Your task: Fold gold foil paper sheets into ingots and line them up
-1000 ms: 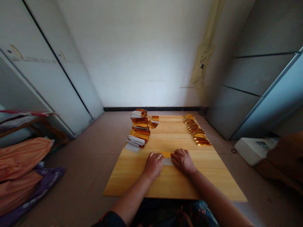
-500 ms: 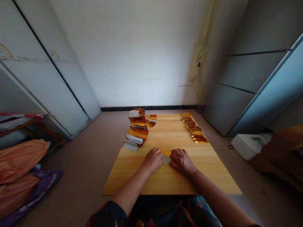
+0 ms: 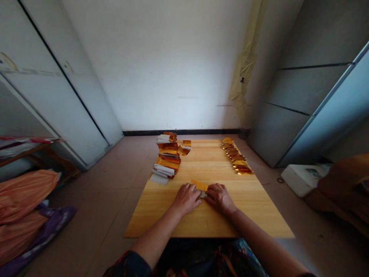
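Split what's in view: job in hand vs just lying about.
Likely job:
- gold-and-white sheet, at left hand and right hand
- gold-and-white stacks, table's left
- gold row, table's right
- wooden table

Likely lying about:
- orange bundle
- purple bundle
- white box

The nearest sheet (image 3: pixel 199 185) is paper, its gold face smooth with a soft sheen, its reverse dull grey; the left-hand stack (image 3: pixel 170 164) mixes glossy, mirror-like gold foil with matt white paper backing; the folded pieces (image 3: pixel 235 157) at right show the same shiny, creased metallic finish; the table (image 3: pixel 213 225) is pale, smooth grained wood, faintly satiny; the wall (image 3: pixel 173 61) looks matt and painted, its tape (image 3: pixel 245 69) wrinkled; the tall grey cabinet (image 3: pixel 305 86) looks smooth and satin; the orange bundle (image 3: pixel 25 192) is soft and crumpled, cloth or thin plastic.
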Tool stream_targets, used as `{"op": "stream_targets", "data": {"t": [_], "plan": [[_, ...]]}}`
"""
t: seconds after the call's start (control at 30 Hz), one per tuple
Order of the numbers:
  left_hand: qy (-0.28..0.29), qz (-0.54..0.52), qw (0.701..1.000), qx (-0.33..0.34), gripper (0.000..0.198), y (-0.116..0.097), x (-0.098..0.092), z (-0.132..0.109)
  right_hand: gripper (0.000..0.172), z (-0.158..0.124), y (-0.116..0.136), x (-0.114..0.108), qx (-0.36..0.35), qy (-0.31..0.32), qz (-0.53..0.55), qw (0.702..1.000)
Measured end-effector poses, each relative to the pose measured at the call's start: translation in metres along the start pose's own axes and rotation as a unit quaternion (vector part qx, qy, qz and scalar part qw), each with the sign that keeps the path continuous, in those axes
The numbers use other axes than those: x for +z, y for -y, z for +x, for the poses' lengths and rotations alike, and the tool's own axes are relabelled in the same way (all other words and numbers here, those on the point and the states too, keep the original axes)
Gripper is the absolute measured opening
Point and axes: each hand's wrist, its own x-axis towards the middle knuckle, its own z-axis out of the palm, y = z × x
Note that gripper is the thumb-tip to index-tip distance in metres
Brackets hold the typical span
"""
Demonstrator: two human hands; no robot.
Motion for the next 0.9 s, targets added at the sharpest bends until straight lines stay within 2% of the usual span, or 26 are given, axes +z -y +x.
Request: {"op": "stream_targets", "data": {"t": [0.1,0.27,0.43,0.63,0.9], "plan": [[-0.014,0.013,1.000,-0.021,0.013,-0.004,0.005,0.002,0.020,0.000,-0.001,-0.003,0.000,0.002,0.017,1.000],[-0.022,0.022,0.998,-0.058,0.017,-0.010,0.010,0.003,0.018,-0.001,-0.005,-0.006,-0.010,0.010,0.044,0.999],[-0.030,0.003,0.997,-0.068,0.011,-0.012,0.014,-0.001,0.022,0.006,-0.003,-0.004,0.061,0.012,0.067,0.996],[-0.056,-0.019,0.995,-0.081,0.012,-0.012,0.018,-0.003,0.018,0.019,0.005,-0.002,0.146,0.029,0.025,0.989],[-0.070,-0.043,0.987,-0.138,0.011,-0.019,0.019,-0.002,0.016,0.024,0.008,-0.001,0.186,0.039,0.039,0.981]]}}
